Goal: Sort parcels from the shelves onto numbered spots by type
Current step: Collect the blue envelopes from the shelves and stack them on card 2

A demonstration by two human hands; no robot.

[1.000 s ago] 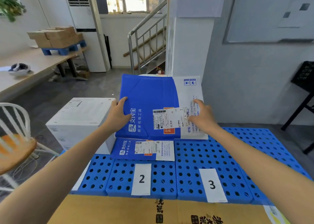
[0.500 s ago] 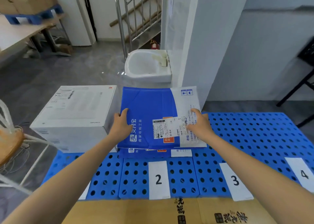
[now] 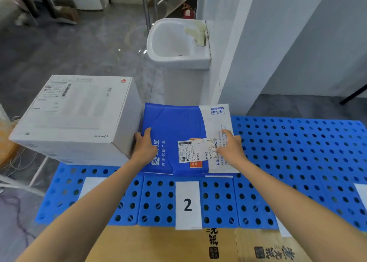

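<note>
Well, both hands were on the one packet. The left hand (image 3: 144,146) gripped its left edge, thumb on top and fingers curled down into the gap beside the white box (image 3: 75,110); the right hand (image 3: 231,147) lay on the white end with fingers fairly straight, pressing rather than pinching, as far as I could tell. The blue mailer (image 3: 174,126) lay flat on the blue perforated pallet (image 3: 297,152), just behind the paper label marked 2 (image 3: 187,205) and close against the box's side; a thin white edge under its near rim suggested another packet beneath, so this looked like stacking like with like. I took the two-handed hold for squaring a floppy bag on its pile; letting go seemed the next thing. Beyond stood a white sink (image 3: 174,41); flattened cardboard (image 3: 158,244) lay nearest the person.
</note>
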